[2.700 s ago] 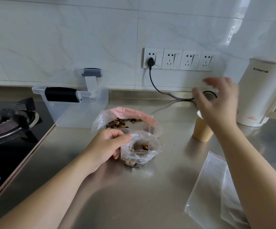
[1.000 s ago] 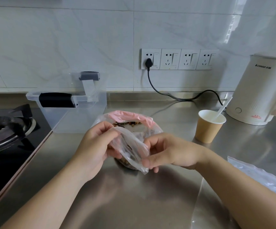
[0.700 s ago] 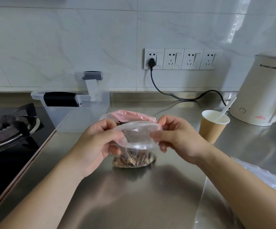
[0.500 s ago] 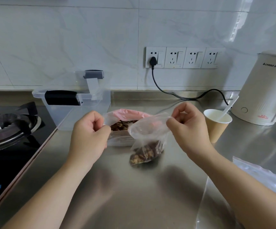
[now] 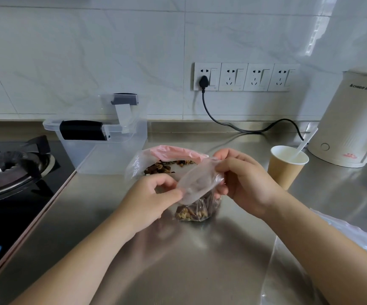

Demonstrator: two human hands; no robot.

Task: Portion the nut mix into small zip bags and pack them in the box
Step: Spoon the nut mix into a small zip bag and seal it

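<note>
A small clear zip bag [image 5: 196,194] with nut mix in its bottom stands on the steel counter [image 5: 178,260]. My left hand [image 5: 154,201] pinches the left end of the bag's top, and my right hand [image 5: 242,183] pinches the right end. Behind it lies the large nut mix bag [image 5: 167,158] with a pink rim, open, nuts showing inside. The clear plastic box [image 5: 103,148] with a black handle stands at the back left, its lid raised against the wall.
A paper cup [image 5: 287,166] with a white spoon stands to the right, a white kettle [image 5: 352,122] beyond it. Spare zip bags [image 5: 354,241] lie at the right edge. A gas stove [image 5: 8,170] sits on the left. A black cord [image 5: 244,128] runs along the wall.
My right hand left the cup and took hold of the small bag's top. Both hands lifted and stretched the top, then brought it lower and nearer to me, the ends closer together.
</note>
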